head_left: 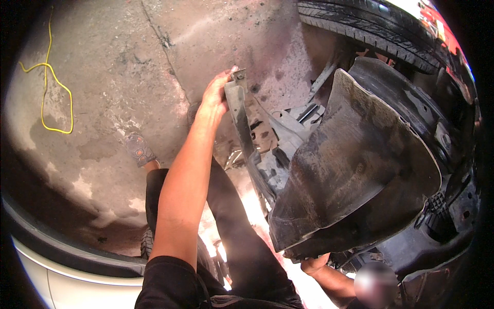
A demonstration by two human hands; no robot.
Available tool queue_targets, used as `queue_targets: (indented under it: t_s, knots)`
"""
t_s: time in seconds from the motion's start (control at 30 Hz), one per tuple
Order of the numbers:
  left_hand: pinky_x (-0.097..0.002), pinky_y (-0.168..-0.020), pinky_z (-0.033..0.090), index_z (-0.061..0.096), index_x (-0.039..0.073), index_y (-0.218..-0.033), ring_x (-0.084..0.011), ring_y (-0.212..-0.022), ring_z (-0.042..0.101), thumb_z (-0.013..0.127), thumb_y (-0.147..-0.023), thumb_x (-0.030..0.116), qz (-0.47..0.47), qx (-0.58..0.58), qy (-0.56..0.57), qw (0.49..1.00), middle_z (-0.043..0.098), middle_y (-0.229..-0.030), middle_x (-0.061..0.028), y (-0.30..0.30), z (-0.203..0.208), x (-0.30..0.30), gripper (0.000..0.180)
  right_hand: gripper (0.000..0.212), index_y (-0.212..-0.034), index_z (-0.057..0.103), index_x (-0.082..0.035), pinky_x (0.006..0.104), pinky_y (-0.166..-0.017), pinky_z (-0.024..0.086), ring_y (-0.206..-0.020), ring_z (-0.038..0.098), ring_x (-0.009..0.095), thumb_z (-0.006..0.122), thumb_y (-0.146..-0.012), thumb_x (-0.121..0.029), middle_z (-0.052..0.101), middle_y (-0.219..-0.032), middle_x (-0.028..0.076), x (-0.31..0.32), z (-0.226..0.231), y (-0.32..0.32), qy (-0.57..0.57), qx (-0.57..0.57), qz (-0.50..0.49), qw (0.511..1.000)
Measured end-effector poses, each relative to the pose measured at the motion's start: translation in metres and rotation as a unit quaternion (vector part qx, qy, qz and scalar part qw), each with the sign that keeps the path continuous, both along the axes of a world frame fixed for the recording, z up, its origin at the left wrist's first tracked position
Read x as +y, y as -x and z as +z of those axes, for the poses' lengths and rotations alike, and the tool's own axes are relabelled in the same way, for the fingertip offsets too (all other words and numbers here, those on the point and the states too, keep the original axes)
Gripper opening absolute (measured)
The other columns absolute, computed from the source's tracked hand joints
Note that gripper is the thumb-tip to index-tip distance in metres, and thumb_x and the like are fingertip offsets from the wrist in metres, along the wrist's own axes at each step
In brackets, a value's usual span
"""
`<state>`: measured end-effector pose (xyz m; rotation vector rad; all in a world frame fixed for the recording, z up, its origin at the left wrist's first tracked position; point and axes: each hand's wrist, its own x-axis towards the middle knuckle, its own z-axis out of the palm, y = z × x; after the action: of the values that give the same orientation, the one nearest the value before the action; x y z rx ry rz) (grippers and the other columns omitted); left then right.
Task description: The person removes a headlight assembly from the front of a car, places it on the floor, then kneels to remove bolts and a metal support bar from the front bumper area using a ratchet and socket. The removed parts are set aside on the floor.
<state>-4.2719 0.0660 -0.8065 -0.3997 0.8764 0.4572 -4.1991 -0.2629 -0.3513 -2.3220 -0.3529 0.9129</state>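
My left hand (218, 95), arm stretched forward, is closed around the upper end of a long, narrow dark strip (237, 110) with a holed bracket at its tip. The strip slants down toward a large, curved, dirty black wheel-arch liner (355, 159); whether the two are joined I cannot tell. At the liner's near lower edge, my right hand (315, 264) is closed on the rim from below, its fingers partly hidden by the panel. Grey metal parts (290, 129) show in the gap between strip and liner.
A tyre (370, 26) lies across the far right, with dark car body parts (427, 113) behind the liner. On the stained concrete floor (103, 77), a yellow cord (71, 105) loops at far left. A light-coloured car panel (87, 288) borders the lower left. My shoe (139, 148) is planted nearby.
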Motion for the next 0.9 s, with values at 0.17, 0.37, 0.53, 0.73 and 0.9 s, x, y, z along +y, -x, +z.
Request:
queue_targets:
  t_s: [0.17,0.37,0.53,0.73,0.9]
  knots:
    - [-0.0374,-0.071,0.057,0.064,0.006,-0.115,-0.0185,-0.082,0.065,0.067,-0.091,0.017,0.028,-0.015,0.0,1.0,0.068,-0.097,-0.0055,0.001,0.002,-0.002,0.027,0.051,-0.136,0.048,0.002,0.0395,-0.105,0.041,-0.119,0.055,0.027,0.044,-0.101,-0.036,0.057,-0.133,0.014,-0.003,0.001,0.0,-0.001,0.001,-0.007,1.0]
    - [-0.0366,-0.073,0.057,0.063,0.007,-0.119,-0.0171,-0.084,0.066,0.065,-0.092,0.016,0.008,-0.029,-0.024,0.999,0.069,-0.101,-0.0045,0.006,0.003,0.003,0.029,0.052,-0.136,0.048,0.002,0.0394,-0.105,0.041,-0.119,0.055,0.026,0.045,-0.101,-0.036,0.057,-0.133,0.014,-0.004,0.002,0.0,-0.003,0.006,-0.014,1.0]
    - [-0.0352,-0.073,0.057,0.064,0.008,-0.12,-0.0159,-0.084,0.066,0.064,-0.093,0.018,-0.006,-0.028,-0.022,0.999,0.069,-0.1,-0.0036,0.008,0.008,0.003,0.029,0.052,-0.137,0.048,0.002,0.0394,-0.105,0.041,-0.12,0.055,0.026,0.045,-0.101,-0.037,0.057,-0.133,0.014,-0.006,0.002,0.0,-0.005,0.008,-0.021,1.0]
    - [-0.0345,-0.072,0.057,0.066,0.007,-0.114,-0.0159,-0.08,0.065,0.065,-0.093,0.02,-0.029,-0.036,-0.051,0.998,0.069,-0.095,-0.0034,0.011,0.002,0.006,0.025,0.053,-0.137,0.048,0.001,0.0393,-0.106,0.041,-0.12,0.055,0.026,0.045,-0.101,-0.038,0.057,-0.134,0.014,-0.008,0.002,0.001,-0.008,0.012,-0.029,0.999]
    - [-0.0341,-0.072,0.057,0.068,0.004,-0.108,-0.0162,-0.079,0.065,0.065,-0.092,0.018,-0.046,-0.035,-0.086,0.995,0.069,-0.092,-0.0035,0.013,0.006,0.013,0.021,0.054,-0.137,0.048,0.001,0.0392,-0.106,0.041,-0.12,0.055,0.026,0.045,-0.101,-0.038,0.057,-0.134,0.014,-0.009,0.002,0.001,-0.01,0.013,-0.035,0.999]
